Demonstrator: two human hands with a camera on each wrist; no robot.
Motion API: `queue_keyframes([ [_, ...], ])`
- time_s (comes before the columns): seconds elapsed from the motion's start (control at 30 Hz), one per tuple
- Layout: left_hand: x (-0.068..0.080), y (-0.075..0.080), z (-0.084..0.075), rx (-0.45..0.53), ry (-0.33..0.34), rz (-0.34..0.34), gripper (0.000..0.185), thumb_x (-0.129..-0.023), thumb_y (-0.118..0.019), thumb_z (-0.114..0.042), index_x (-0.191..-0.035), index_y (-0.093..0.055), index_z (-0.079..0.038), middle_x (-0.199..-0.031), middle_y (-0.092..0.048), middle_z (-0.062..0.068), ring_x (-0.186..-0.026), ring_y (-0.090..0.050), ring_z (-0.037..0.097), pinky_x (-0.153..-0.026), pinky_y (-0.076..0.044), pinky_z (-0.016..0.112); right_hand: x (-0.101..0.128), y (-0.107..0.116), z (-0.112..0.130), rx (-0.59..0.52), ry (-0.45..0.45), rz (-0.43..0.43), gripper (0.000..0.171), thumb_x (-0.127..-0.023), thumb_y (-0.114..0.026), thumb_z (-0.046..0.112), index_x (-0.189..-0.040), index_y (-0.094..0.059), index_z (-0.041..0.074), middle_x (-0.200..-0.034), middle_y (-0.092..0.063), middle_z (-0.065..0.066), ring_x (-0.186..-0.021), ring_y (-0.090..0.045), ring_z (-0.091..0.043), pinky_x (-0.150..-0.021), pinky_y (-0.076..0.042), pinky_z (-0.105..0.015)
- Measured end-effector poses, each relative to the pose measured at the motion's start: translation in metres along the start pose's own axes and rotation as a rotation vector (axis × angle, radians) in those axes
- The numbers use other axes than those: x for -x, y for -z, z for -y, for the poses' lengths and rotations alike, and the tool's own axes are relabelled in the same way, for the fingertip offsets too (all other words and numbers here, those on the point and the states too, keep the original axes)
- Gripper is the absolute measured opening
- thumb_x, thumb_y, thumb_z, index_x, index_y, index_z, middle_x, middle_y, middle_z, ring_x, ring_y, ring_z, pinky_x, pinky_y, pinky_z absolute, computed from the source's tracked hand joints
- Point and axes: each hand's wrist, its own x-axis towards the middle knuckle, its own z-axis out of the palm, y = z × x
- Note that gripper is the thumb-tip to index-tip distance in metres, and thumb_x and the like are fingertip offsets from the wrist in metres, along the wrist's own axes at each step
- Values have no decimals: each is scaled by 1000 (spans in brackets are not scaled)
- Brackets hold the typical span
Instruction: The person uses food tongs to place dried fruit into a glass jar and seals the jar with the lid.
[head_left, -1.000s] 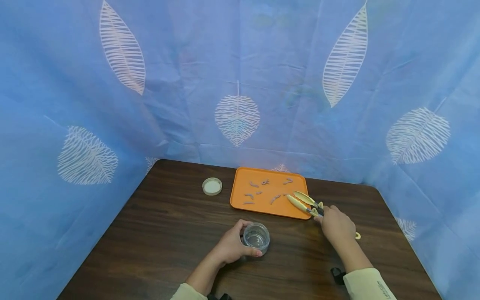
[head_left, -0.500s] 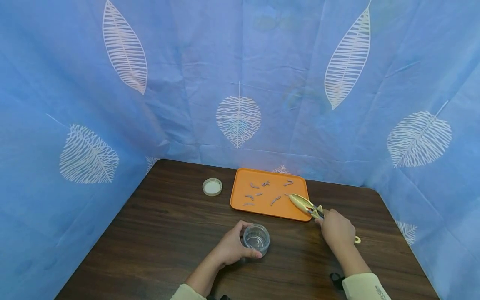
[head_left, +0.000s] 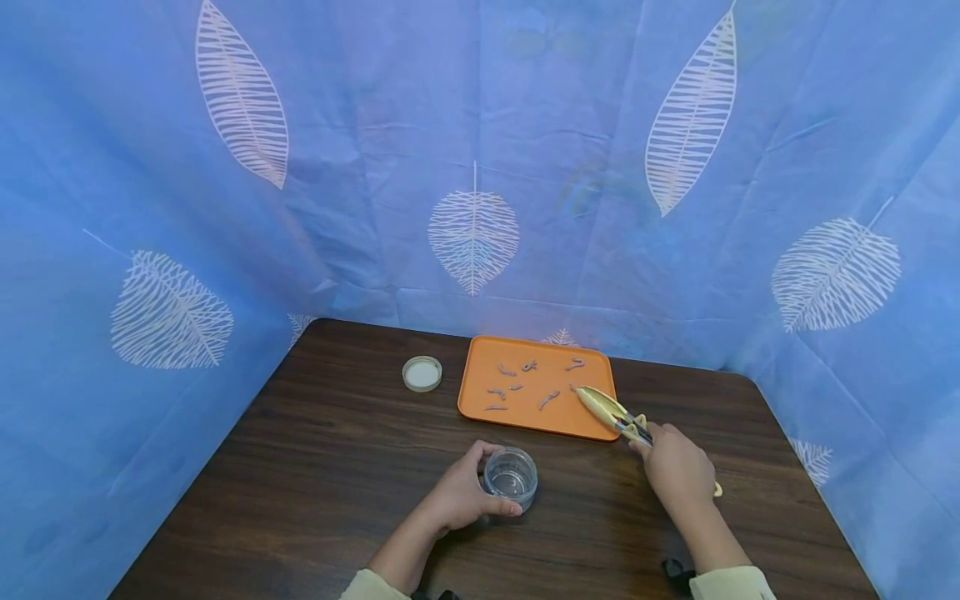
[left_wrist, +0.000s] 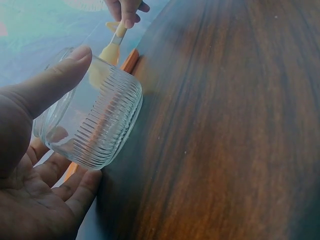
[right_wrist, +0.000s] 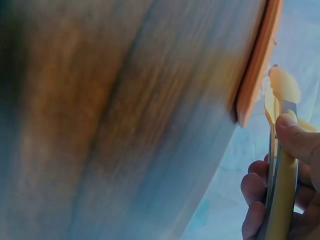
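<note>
Left hand [head_left: 461,498] curls around a ribbed glass jar [head_left: 511,477], seemingly empty, upright on the table [head_left: 315,467]. Right hand [head_left: 675,471] squeezes yellow tongs [head_left: 609,408] nearly closed over the orange tray [head_left: 480,379], just ahead of it, tips at a small pink piece [head_left: 573,387]. Seven more pieces lie scattered there. A weak pinch could drop the piece short of the jar.

You've got yellow tongs [head_left: 609,409]; orange tray [head_left: 592,427]; clear ribbed glass jar [head_left: 511,477]; dark wood-grain table [head_left: 322,467]; blue leaf-print curtain [head_left: 375,167].
</note>
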Motion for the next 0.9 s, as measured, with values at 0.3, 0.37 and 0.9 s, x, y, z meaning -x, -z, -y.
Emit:
queue_keyframes([
  [0.3, 1, 0, 3, 2, 4, 5, 85, -73, -104, -27, -144, -57, -20, -149, -63, 13, -141, -58, 39, -116, -43, 66, 36, 1, 18, -67, 92, -148, 56, -96, -82, 34, -134, -71, -7, -106, -77, -20, -54, -50, -17, -46, -42, -36],
  [0.37, 1, 0, 4, 1, 2, 6, 86, -73, -104, -27, -145, -57, -20, -149, -64, 13, -140, -58, 39, -116, -44, 65, 44, 3, 24, -87, 106, -166, 56, -95, -84, 33, -133, -72, -6, -110, -78, -21, -53, -52, -17, -45, -42, -35],
  [0.9, 0, 0, 2, 3, -24, 6, 85, -75, -103, -26, -145, -56, -19, -146, -65, 12, -137, -60, 36, -115, -46, 62, 98, 13, 58, -128, 165, -205, 52, -92, -88, 33, -130, -76, 1, -120, -80, -18, -86, -79, -40, -61, -61, -51],
])
